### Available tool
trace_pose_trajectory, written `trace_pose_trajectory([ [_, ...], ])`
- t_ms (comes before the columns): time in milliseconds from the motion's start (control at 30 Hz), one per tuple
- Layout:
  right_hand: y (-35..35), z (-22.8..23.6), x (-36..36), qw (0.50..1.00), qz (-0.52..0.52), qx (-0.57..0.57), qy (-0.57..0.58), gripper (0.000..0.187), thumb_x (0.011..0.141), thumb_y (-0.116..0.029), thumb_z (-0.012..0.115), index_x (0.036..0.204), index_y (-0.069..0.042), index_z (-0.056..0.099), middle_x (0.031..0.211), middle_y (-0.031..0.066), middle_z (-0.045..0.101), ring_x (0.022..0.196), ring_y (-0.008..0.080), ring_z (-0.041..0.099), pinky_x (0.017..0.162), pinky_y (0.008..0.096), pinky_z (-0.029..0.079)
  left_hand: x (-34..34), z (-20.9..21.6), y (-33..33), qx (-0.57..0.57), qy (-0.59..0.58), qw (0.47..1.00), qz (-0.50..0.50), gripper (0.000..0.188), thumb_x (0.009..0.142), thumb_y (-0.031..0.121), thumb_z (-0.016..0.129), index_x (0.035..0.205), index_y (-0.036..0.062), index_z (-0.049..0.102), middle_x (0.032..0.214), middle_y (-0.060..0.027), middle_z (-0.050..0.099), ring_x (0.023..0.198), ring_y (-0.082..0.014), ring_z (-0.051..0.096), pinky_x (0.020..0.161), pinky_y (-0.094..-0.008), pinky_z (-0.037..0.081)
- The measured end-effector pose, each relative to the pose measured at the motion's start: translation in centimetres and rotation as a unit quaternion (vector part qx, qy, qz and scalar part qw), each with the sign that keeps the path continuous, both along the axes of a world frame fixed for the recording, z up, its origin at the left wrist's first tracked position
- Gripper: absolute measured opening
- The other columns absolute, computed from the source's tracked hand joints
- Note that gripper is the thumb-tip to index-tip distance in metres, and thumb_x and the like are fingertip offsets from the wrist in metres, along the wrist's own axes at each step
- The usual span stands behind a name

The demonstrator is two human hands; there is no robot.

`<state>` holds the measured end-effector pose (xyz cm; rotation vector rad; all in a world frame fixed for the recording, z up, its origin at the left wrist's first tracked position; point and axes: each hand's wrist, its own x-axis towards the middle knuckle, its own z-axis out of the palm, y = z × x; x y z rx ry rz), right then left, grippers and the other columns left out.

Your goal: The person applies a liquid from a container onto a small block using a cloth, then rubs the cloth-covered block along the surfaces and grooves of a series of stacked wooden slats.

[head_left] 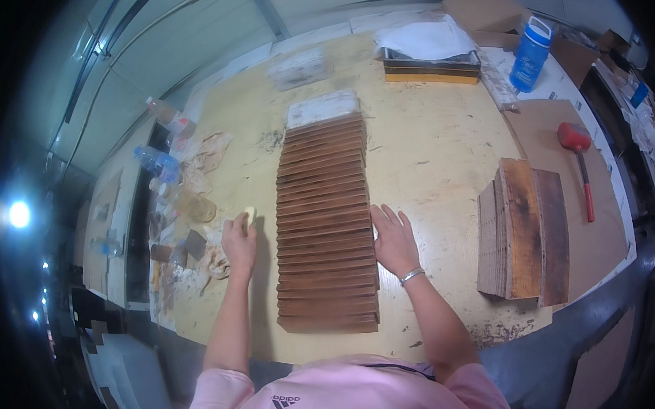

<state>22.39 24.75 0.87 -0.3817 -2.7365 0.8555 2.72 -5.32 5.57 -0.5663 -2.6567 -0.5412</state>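
Observation:
A long row of brown wooden strips [323, 226] runs away from me down the middle of the table, the strips overlapping like steps. My left hand [238, 241] is apart from the row on its left, closed around a small pale yellow piece [250, 216] that looks like a sponge or block. Against the row's right edge rests my right hand [395, 240], fingers stretched forward and holding nothing. At the row's far end sits a whitish block [324, 108], touching the last strips.
Right of the row stands a stack of wooden boards [523, 235]; beyond it a red mallet [575, 138] lies on cardboard. A blue bottle [531, 56] and a white-cloth-covered tray [432, 66] stand at the back. Several plastic bottles [157, 163] and stained rags [209, 152] line the left edge.

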Motion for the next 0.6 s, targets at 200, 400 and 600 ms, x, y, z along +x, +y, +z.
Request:
trace_pose_trajectory([
  [200, 0.5, 0.3, 0.4, 1.0, -0.004, 0.004, 0.001, 0.066, 0.085, -0.001, 0.056, 0.15, -0.004, 0.045, 0.15, 0.0116, 0.053, 0.145, 0.0275, 0.041, 0.123, 0.0477, 0.027, 5.5, 2.6, 14.5, 0.04, 0.033, 0.975, -0.216, 0.029, 0.087, 0.014, 0.074, 0.115, 0.0105, 0.07, 0.096, -0.0125, 0.062, 0.088, -0.0333, 0.063, 0.076, -0.0431, 0.052],
  [400, 0.1, -0.3, 0.1, 1.0, 0.007, 0.016, 0.016, 0.068, 0.084, -0.001, 0.057, 0.151, -0.004, 0.044, 0.15, 0.0116, 0.052, 0.145, 0.0276, 0.042, 0.122, 0.0481, 0.028, 2.9, 0.8, 12.4, -0.027, 0.028, 0.987, -0.155, 0.034, 0.082, 0.011, 0.071, 0.115, 0.0133, 0.069, 0.094, -0.0117, 0.06, 0.088, -0.0322, 0.063, 0.071, -0.0453, 0.054],
  [600, 0.4, -0.5, 0.2, 1.0, -0.009, 0.019, -0.004, 0.067, 0.085, -0.001, 0.055, 0.151, -0.003, 0.043, 0.152, 0.0116, 0.051, 0.145, 0.0272, 0.042, 0.122, 0.0477, 0.028, 2.4, 2.2, 14.5, 0.032, 0.099, 0.975, -0.195, 0.036, 0.082, 0.009, 0.073, 0.117, 0.0073, 0.067, 0.092, -0.0136, 0.06, 0.086, -0.033, 0.062, 0.069, -0.0454, 0.052],
])
